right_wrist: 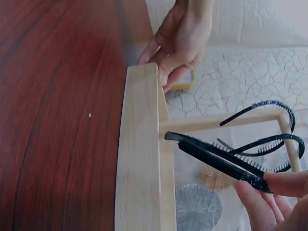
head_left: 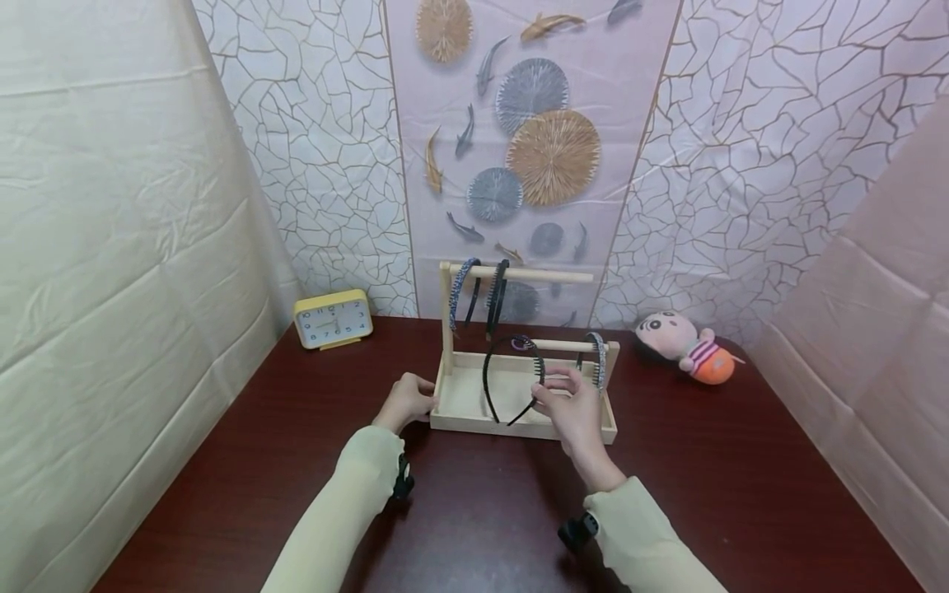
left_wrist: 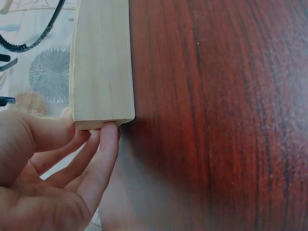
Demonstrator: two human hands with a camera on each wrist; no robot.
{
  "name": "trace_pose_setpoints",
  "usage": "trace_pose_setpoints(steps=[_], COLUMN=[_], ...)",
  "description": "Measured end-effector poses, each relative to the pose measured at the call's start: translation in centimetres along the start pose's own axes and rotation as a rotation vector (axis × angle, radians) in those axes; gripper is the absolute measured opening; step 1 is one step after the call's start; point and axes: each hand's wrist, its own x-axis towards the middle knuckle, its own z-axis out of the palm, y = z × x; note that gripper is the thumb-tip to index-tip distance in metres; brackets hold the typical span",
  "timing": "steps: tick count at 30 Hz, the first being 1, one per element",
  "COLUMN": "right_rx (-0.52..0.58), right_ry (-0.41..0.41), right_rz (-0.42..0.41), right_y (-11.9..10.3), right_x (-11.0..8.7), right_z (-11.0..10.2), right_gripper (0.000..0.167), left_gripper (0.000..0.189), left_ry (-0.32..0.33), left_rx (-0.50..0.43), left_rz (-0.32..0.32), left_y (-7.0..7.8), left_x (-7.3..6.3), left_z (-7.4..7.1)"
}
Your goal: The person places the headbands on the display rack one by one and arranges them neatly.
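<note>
My right hand [head_left: 577,412] pinches a black toothed headband [head_left: 486,383] by one side, its two ends pointing down over the tray part of a wooden stand [head_left: 489,426]. In the right wrist view, thumb and fingers hold that headband [right_wrist: 221,161] in front of the stand. At the stand's left end, my left hand [head_left: 406,399] grips the tray's corner; the left wrist view shows thumb and fingertips on the pale wood [left_wrist: 101,62]. A blue patterned headband [head_left: 460,292] and a black one [head_left: 495,301] hang on the upper bar. A silvery headband [head_left: 599,354] hangs on the lower bar.
A small purple loop [head_left: 521,343] shows by the left end of the lower bar. The yellow alarm clock [head_left: 333,319] stands at the back left of the dark red table [head_left: 474,527]. A plush doll [head_left: 685,346] lies at the back right, before a patterned cloth wall.
</note>
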Motion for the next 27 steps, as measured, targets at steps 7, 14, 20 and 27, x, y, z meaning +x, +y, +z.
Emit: trace_pose_setpoints(steps=[7, 14, 20, 27], right_rx=[-0.028, -0.139, -0.325, -0.428], right_ry=[0.094, 0.175, 0.254, 0.280], right_rz=[-0.043, -0.109, -0.100, -0.125], right_y=[0.5, 1.3, 1.6, 1.8], right_x=[0.6, 0.8, 0.7, 0.5], right_z=[-0.4, -0.8, -1.4, -1.6], right_gripper=[0.031, 0.029, 0.026, 0.024], left_gripper=[0.038, 0.037, 0.037, 0.037], left_ry=[0.002, 0.009, 0.009, 0.007], left_rx=[-0.009, 0.012, 0.027, 0.012], left_rz=[0.000, 0.010, 0.004, 0.005], left_y=[-0.2, -0.1, -0.1, -0.2], left_x=[0.0, 0.2, 0.2, 0.1], left_z=[0.1, -0.1, 0.0, 0.0])
